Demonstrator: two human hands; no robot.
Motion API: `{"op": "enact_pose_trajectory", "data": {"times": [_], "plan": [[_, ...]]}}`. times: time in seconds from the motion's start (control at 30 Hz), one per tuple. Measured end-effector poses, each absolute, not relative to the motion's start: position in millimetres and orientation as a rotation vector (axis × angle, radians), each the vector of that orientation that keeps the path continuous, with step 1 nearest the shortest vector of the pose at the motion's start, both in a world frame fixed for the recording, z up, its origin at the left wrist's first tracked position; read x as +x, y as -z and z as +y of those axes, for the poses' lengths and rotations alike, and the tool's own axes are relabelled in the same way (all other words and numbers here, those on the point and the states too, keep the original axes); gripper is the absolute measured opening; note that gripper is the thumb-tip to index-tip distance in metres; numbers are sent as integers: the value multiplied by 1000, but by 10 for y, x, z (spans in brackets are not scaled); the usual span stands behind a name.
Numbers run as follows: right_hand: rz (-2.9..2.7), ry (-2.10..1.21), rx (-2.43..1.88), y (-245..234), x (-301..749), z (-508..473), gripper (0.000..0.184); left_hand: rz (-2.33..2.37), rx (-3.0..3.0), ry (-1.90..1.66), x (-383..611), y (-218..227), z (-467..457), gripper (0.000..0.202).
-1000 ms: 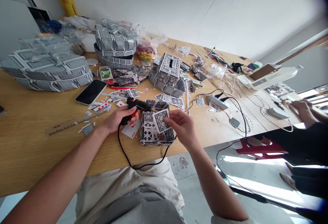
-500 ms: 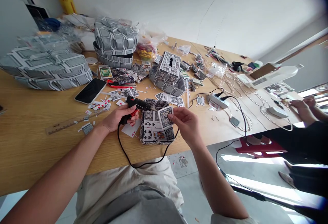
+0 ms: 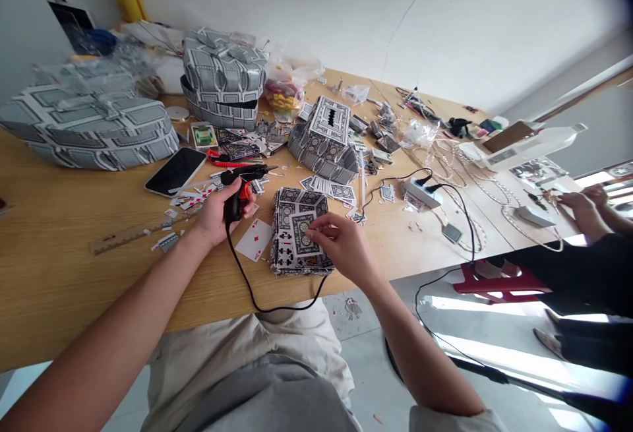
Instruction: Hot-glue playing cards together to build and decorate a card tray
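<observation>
My left hand point(image 3: 225, 211) is wrapped round a black and red glue gun point(image 3: 239, 194), its nozzle pointing right and away from the box. A dark cord runs from its handle across the table edge. My right hand point(image 3: 339, 241) pinches a playing card point(image 3: 302, 233), back side up, over the inside of a small open box point(image 3: 281, 202) made of playing cards. Whether the card touches the box floor I cannot tell. Club faces show on the box beside it. A loose ace of diamonds point(image 3: 254, 241) lies face up left of the box.
Behind the box stand a card-built box with a slot point(image 3: 326, 122) and woven card baskets point(image 3: 222, 66). A phone point(image 3: 176, 172), ruler point(image 3: 121, 239) and card scraps lie left. A power strip point(image 3: 421, 193) sits right, near another person's hands point(image 3: 586, 201).
The glue gun has swung left and up, off the card. My right hand has lowered the card into the box, moving it slightly left.
</observation>
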State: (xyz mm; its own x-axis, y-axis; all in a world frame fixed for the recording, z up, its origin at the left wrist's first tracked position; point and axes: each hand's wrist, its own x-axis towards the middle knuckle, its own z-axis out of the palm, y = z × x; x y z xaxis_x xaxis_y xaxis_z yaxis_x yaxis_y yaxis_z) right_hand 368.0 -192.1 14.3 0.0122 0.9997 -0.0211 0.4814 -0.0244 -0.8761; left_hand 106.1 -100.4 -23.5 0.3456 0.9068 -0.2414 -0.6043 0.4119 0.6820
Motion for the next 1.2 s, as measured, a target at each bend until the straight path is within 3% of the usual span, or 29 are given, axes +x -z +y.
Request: {"op": "enact_pose_trajectory", "data": {"times": [0.17, 0.43, 0.8, 1.2], "plan": [[-1801, -917, -1704, -165, 3593, -1875, 1, 696, 555, -1060, 1077, 231, -1015, 31], [-1959, -987, -1720, -125, 3578, -1841, 17, 721, 603, -1046, 1100, 314, -997, 30], [-2251, -984, -1861, -184, 3515, -1791, 17, 780, 592, -1070, 1120, 343, -970, 26], [-2712, -491, -1914, -391, 3333, -1881, 21, 886, 640, -1056, 1159, 295, -1016, 28]]}}
